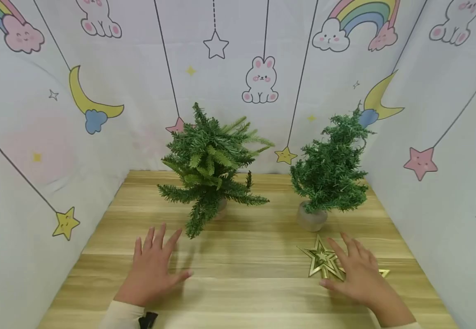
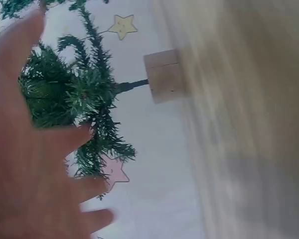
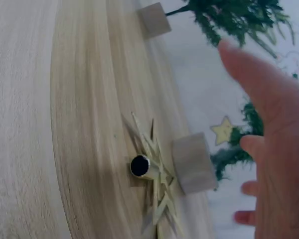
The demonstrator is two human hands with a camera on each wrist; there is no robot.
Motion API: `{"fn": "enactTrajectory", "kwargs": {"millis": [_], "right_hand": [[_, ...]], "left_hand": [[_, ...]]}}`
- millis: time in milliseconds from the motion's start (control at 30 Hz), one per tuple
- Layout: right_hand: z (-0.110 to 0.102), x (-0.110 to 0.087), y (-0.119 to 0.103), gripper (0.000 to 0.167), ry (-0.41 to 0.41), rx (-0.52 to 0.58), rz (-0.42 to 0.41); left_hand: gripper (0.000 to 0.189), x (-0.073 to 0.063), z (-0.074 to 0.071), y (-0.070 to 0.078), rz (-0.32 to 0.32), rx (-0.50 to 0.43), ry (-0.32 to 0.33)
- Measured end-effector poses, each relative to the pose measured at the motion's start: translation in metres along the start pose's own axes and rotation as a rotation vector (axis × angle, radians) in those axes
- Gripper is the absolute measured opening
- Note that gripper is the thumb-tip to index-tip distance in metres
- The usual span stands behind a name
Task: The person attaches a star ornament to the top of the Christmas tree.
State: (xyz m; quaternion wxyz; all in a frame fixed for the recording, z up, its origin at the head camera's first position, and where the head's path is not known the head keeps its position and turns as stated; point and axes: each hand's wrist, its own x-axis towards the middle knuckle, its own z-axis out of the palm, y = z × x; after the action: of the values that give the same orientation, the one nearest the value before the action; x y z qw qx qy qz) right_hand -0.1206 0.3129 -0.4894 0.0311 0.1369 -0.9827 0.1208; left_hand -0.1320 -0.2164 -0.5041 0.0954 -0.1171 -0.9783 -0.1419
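On the left of the table stands a small artificial Christmas tree (image 1: 211, 160), dark green with some lighter sprigs; the left wrist view shows its block-shaped base (image 2: 163, 77). My left hand (image 1: 153, 269) spreads its fingers in front of that tree, holding nothing. A second, slimmer tree (image 1: 332, 164) on a round-looking base (image 1: 312, 217) stands to the right. Before it lies a gold star tree topper (image 1: 322, 257) with a hollow tube (image 3: 142, 167). My right hand (image 1: 359, 274), fingers extended, is just right of this star. Another gold pointed piece (image 1: 384, 273) is mostly hidden behind that hand.
The wooden table (image 1: 238, 292) has a light grain. A white cloth (image 1: 221, 87) printed with bunnies, stars, moons and rainbows hangs behind the table and along both sides. A black strap (image 1: 147, 320) shows at the left sleeve.
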Motion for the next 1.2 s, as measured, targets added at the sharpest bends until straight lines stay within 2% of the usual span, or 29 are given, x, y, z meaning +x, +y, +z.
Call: {"fn": "enactTrajectory", "kwargs": {"millis": [133, 200, 267, 400, 467, 533, 600, 667, 733, 833, 900, 967, 1033, 1100, 1200], "right_hand": [[0.004, 0.008, 0.005, 0.093, -0.012, 0.035, 0.043], [0.008, 0.014, 0.008, 0.091, -0.037, 0.052, 0.102], [0.013, 0.020, 0.011, 0.094, -0.075, 0.060, 0.170], [0.022, 0.028, 0.015, 0.104, -0.153, 0.031, 0.290], [0.024, 0.030, 0.015, 0.106, -0.176, 0.018, 0.322], [0.024, 0.032, 0.013, 0.108, -0.177, 0.021, 0.341], [0.024, 0.033, 0.012, 0.110, -0.174, 0.053, 0.354], [0.024, 0.034, 0.010, 0.112, -0.173, 0.097, 0.360], [0.025, 0.035, 0.008, 0.115, -0.175, 0.141, 0.373], [0.027, 0.034, 0.008, 0.119, -0.169, 0.200, 0.390], [0.029, 0.033, 0.009, 0.123, -0.158, 0.244, 0.408], [0.032, 0.032, 0.010, 0.125, -0.140, 0.307, 0.426], [0.034, 0.030, 0.011, 0.123, -0.126, 0.357, 0.439], [0.035, 0.030, 0.011, 0.115, -0.120, 0.392, 0.439], [0.035, 0.029, 0.012, 0.083, -0.108, 0.418, 0.408]], "left_hand": [[0.074, 0.019, -0.014, 0.003, 0.016, -0.195, 0.305], [0.062, 0.033, -0.028, 0.007, 0.034, -0.318, 0.451], [0.055, 0.049, -0.047, 0.012, 0.055, -0.407, 0.560], [0.051, 0.085, -0.090, 0.024, 0.109, -0.487, 0.698], [0.050, 0.103, -0.111, 0.030, 0.122, -0.506, 0.740], [0.049, 0.120, -0.132, 0.036, 0.122, -0.527, 0.752], [0.048, 0.135, -0.152, 0.040, 0.110, -0.556, 0.724], [0.049, 0.148, -0.171, 0.045, 0.074, -0.584, 0.636], [0.055, 0.161, -0.187, 0.051, 0.019, -0.603, 0.496], [0.067, 0.180, -0.203, 0.060, -0.066, -0.571, 0.244], [0.071, 0.192, -0.208, 0.064, -0.096, -0.531, 0.103], [0.073, 0.203, -0.208, 0.066, -0.105, -0.501, 0.006], [0.075, 0.211, -0.205, 0.067, -0.098, -0.477, -0.053], [0.077, 0.215, -0.201, 0.067, -0.080, -0.470, -0.083], [0.081, 0.219, -0.197, 0.069, -0.056, -0.474, -0.098]]}}
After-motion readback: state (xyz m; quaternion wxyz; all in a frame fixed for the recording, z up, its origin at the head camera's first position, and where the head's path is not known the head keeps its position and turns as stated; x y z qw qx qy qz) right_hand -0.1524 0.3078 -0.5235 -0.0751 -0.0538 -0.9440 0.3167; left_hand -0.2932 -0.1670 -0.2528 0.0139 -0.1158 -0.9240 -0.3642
